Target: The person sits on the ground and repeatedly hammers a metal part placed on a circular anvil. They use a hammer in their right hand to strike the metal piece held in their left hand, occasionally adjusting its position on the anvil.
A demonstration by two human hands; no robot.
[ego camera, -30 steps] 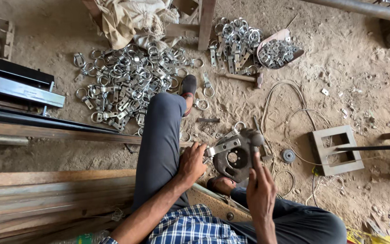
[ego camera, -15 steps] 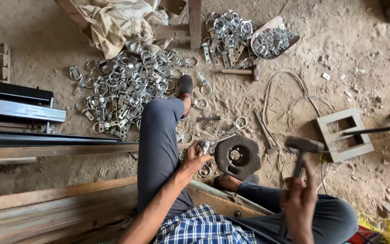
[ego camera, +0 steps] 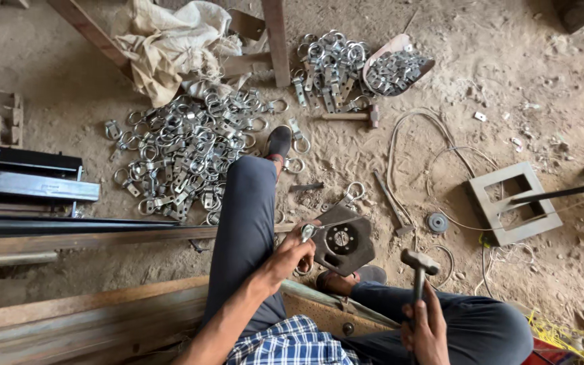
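Left hand (ego camera: pixel 290 255) pinching shiny metal ring clip (ego camera: pixel 307 232) against dark round steel block (ego camera: pixel 343 240); right hand (ego camera: pixel 426 329) fisted around hammer (ego camera: pixel 418 268); scoop (ego camera: pixel 396 68) heaped with clips.

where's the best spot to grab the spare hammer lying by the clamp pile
Probably the wooden handle of the hammer, near its free left end, coming from above. It lies flat on the dirt with the head to the right beside the clamp pile, so the handle's left half looks clear.

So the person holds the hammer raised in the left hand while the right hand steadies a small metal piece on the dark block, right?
Not quite: the head view shows the hammer raised in the right hand. The left hand steadies the small metal piece on the dark block.
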